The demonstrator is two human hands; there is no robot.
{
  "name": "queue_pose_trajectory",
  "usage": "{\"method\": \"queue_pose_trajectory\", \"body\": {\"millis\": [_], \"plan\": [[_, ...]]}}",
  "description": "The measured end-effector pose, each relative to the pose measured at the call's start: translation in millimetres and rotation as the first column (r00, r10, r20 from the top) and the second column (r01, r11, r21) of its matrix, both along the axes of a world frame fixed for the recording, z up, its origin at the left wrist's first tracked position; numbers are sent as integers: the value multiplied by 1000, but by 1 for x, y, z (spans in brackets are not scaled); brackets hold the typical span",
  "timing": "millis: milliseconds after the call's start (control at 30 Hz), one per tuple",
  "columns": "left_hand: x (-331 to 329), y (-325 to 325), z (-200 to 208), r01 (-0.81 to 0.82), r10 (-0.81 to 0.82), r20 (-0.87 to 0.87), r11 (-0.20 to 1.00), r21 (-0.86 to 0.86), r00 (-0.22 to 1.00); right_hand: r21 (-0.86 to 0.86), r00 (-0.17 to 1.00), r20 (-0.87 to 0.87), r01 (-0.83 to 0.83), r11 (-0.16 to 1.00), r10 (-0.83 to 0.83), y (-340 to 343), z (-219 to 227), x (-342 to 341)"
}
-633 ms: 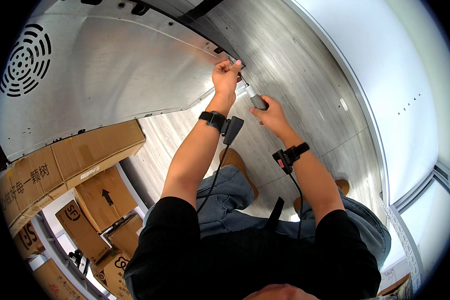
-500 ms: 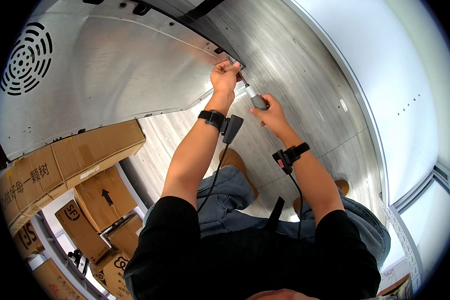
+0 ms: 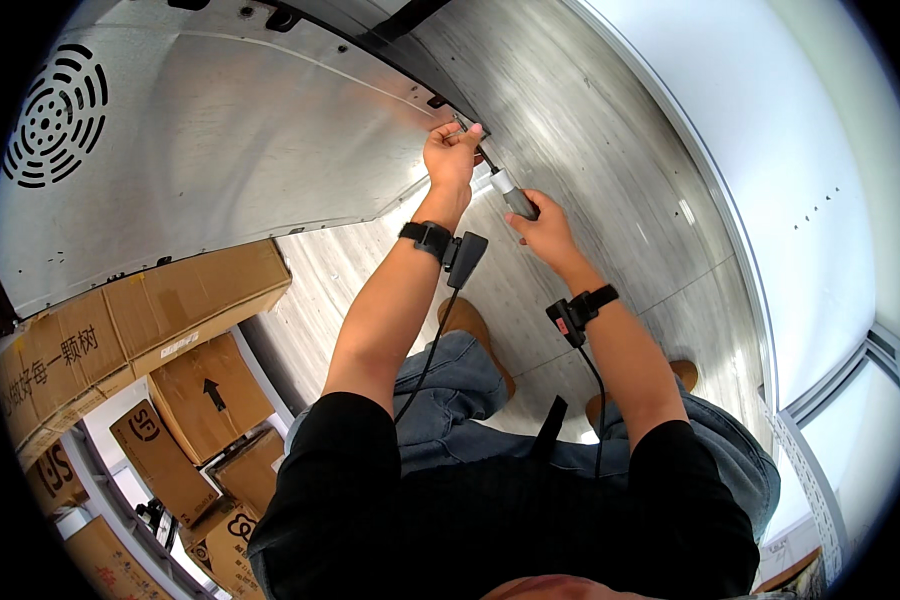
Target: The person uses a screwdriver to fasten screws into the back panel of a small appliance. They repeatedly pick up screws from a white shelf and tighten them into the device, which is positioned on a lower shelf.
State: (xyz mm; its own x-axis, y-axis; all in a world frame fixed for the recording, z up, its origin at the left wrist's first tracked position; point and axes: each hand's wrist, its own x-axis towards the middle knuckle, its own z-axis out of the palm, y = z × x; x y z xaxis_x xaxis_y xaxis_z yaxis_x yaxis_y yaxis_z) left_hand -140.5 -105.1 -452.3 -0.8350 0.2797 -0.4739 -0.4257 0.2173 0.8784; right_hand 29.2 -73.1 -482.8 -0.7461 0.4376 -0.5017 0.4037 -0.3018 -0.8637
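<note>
A screwdriver [image 3: 518,201] with a grey handle, a pale collar and a thin metal shaft slants up and left toward the corner of a large sheet-metal panel [image 3: 240,130]. My right hand [image 3: 547,226] is closed round the handle, thumb along its near side. Closer to the panel's corner, my left hand [image 3: 451,155] pinches the front of the shaft between thumb and fingers. Those fingers hide most of the shaft's far end and whatever it touches. The panel has round vent slots at its left and small holes along its dark edge.
Below the panel lies a long cardboard box [image 3: 170,305], with several more cartons [image 3: 210,392] on a rack at the lower left. A white curved-looking panel [image 3: 770,150] borders the right side. Pale wood-look floor [image 3: 610,170] lies between. Both wrists carry strapped devices with cables.
The grey handle has turned a little, and my right thumb and fingers have shifted on it. My left hand has moved only very slightly to the right.
</note>
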Motion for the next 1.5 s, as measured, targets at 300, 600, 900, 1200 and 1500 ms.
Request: {"method": "queue_pose_trajectory", "body": {"millis": [300,600,900,1200,1500], "plan": [[-5,-6,2,9,-22,83,988,152,996,-540,993,-74,38,841,-93,10,5,5],[-5,-5,12,10,-19,104,996,87,994,-266,989,-94,82,960,-110,0,-17,5],[-4,-6,12,4,-11,151,999,44,989,-198,985,-121,99,975,-124,-5,-11,10],[11,15,18,234,-243,65,965,115,968,-338,964,-82,212,917,-253,17,-12,37],[54,102,43,643,-650,-70,720,260,756,-276,840,-107,488,828,-531,56,26,120]]}}
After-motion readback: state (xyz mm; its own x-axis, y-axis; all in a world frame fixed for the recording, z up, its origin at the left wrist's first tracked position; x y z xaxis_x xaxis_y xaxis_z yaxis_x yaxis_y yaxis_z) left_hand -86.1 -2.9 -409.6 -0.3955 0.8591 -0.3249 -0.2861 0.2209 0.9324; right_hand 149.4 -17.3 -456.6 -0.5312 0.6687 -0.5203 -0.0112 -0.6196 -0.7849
